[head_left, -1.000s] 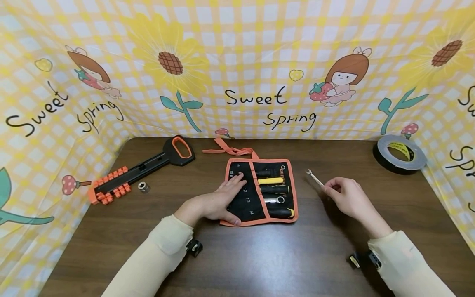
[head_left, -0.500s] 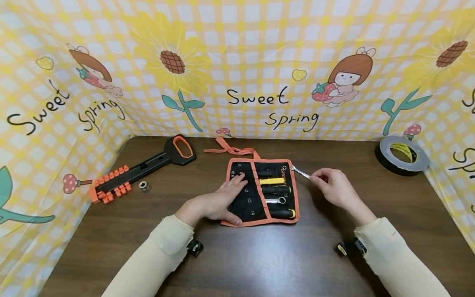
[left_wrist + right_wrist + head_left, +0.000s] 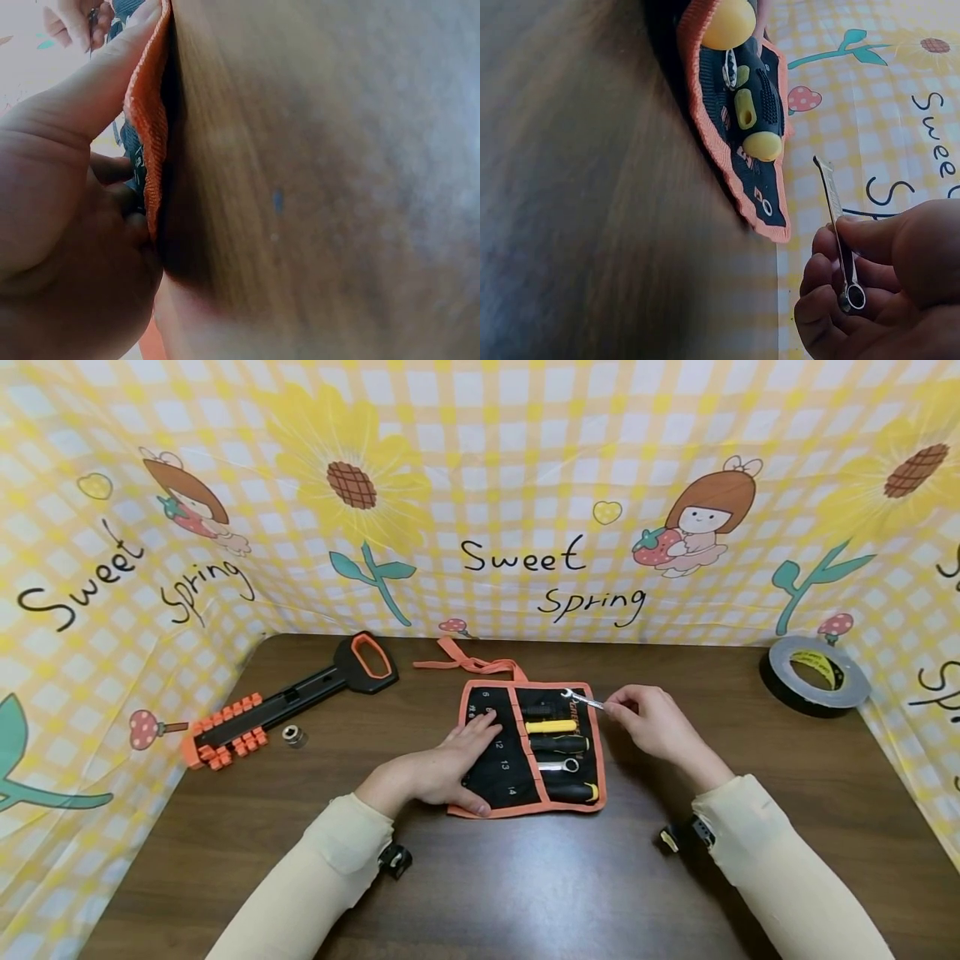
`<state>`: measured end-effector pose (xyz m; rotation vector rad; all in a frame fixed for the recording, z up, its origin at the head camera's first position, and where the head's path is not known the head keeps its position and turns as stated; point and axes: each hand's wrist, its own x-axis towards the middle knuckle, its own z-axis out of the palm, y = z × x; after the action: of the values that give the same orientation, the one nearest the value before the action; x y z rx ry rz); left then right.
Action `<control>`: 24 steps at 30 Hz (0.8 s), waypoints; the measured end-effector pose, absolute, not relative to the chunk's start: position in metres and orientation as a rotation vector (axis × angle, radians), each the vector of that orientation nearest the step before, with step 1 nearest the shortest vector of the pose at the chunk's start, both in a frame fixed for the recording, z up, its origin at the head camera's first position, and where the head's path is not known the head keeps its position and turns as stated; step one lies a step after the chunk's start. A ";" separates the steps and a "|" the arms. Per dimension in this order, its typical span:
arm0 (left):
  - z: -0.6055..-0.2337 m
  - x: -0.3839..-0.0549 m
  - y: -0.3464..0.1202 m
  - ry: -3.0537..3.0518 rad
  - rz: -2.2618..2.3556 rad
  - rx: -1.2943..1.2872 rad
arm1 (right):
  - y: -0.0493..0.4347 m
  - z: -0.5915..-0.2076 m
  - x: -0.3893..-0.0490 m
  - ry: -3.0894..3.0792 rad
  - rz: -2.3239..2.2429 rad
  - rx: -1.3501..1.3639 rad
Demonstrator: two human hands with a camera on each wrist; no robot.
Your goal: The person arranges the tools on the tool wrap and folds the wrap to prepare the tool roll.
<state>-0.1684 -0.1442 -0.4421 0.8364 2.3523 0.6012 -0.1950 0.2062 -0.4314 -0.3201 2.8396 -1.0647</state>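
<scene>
A black tool pouch (image 3: 480, 777) with orange edging lies unfolded on the brown table. My left hand (image 3: 442, 768) rests on its numbered left half with fingers spread; in the left wrist view the thumb lies along the orange border (image 3: 154, 150). Between thumb and fingers, my right hand (image 3: 651, 720) pinches a small silver combination wrench (image 3: 840, 217). Its open end points left over the pouch's upper right corner, and its ring end sits by the palm. The right pockets hold a yellow-handled tool (image 3: 551, 727), black-handled tools (image 3: 558, 744) and another wrench (image 3: 572, 766).
At the left lies a black holder (image 3: 292, 697) with orange clips and a loop handle, with a silver socket (image 3: 292, 737) beside it. A roll of tape (image 3: 813, 677) sits at the back right. Orange ties (image 3: 480, 664) trail behind the pouch. A checked cloth (image 3: 420, 527) surrounds the table.
My right hand has carried the wrench leftward, from beside the pouch to over its upper right corner. The left hand has stayed in place on the pouch.
</scene>
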 end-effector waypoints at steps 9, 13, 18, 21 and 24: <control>-0.442 -0.168 -0.145 2.345 0.614 0.837 | 0.193 -0.437 -0.211 2.809 -1.071 -0.343; -0.443 -0.169 -0.145 2.349 0.614 0.833 | 0.186 -0.439 -0.219 2.795 -1.067 -0.388; -0.445 -0.169 -0.146 2.343 0.620 0.832 | 0.179 -0.440 -0.226 2.751 -1.040 -0.430; -0.444 -0.169 -0.146 2.338 0.623 0.831 | 0.174 -0.440 -0.230 2.741 -1.026 -0.447; -0.444 -0.169 -0.147 2.338 0.627 0.827 | 0.170 -0.440 -0.233 2.727 -1.025 -0.466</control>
<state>-0.1691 -0.1466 -0.4439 0.8271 2.3379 0.6268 -0.2331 0.1700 -0.4396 -0.4656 2.7271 -1.0246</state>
